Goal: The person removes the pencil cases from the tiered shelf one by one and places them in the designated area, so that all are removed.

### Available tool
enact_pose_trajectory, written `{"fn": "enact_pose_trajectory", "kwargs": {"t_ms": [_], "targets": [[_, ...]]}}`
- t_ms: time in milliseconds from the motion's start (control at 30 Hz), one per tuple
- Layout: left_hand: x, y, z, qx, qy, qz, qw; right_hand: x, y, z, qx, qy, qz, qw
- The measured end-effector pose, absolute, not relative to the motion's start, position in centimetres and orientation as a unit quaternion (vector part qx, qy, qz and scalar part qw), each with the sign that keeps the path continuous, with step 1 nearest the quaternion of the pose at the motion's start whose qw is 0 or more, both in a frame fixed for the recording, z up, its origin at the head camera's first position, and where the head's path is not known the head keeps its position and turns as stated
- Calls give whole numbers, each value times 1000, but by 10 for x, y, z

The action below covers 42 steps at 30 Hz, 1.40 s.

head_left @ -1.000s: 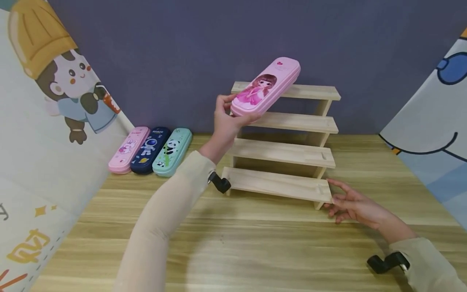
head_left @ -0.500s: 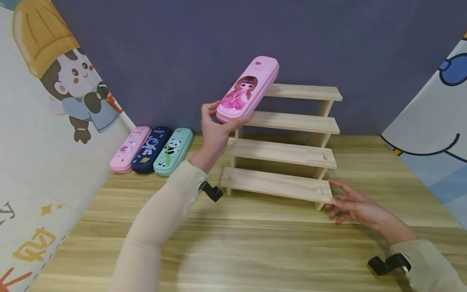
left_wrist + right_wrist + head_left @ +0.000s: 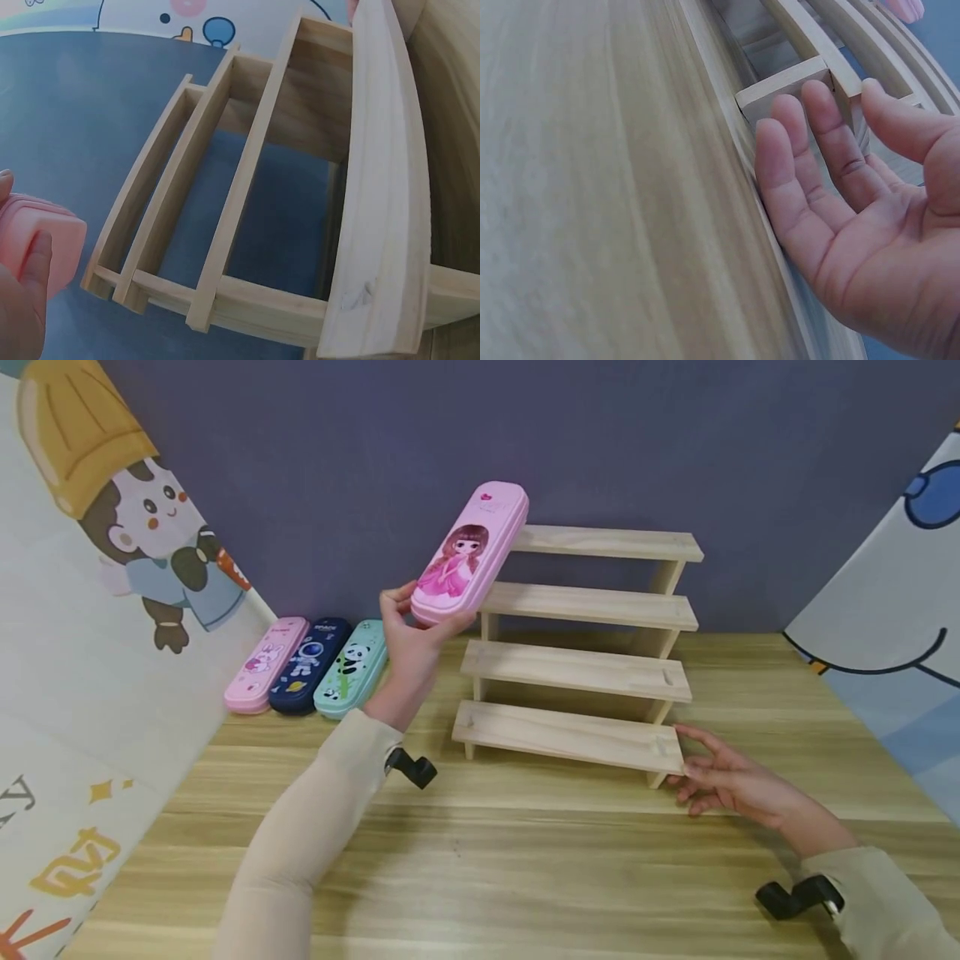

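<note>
A pink pencil case [image 3: 471,552] with a long-haired doll in a pink dress is raised in my left hand [image 3: 415,643]. My thumb and fingers grip its lower end, and it leans tilted in front of the dark backdrop, just left of a stepped wooden rack [image 3: 566,731]. In the left wrist view, only one end of the case [image 3: 64,244] shows. At the rack's lowest step, my right hand [image 3: 738,785] touches the right end with thumb and index fingertips. The right wrist view shows its other fingers [image 3: 774,157] loosely bent beside the rack's leg.
Three more pencil cases lie side by side at the table's back left: a pink one with a rabbit [image 3: 266,668], a navy one with an astronaut [image 3: 309,668] and a mint one with a panda [image 3: 351,672]. Cartoon-printed panels [image 3: 112,693] flank the wooden table [image 3: 487,877].
My left hand has carried the pink doll case leftward and slightly down, away from the rack's upper steps, and the case stands steeper. The right hand stays at the rack's lowest step.
</note>
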<state>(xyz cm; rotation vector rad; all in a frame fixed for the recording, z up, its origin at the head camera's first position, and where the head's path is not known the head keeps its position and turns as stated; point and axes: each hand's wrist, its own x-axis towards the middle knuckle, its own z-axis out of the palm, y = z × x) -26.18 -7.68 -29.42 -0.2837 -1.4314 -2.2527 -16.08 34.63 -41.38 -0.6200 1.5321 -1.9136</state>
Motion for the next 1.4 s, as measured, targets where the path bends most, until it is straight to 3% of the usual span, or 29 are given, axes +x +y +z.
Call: {"fn": "enact_pose_trajectory", "kwargs": {"t_ms": [900,1400], "targets": [[-248,-121,-326,-31,-520,-808,276,-162,346,-416,-246,562,-729,302],[-245,-135,-350,12,-551,-793,260,-162,347,-415,-248,560,-729,305]]}}
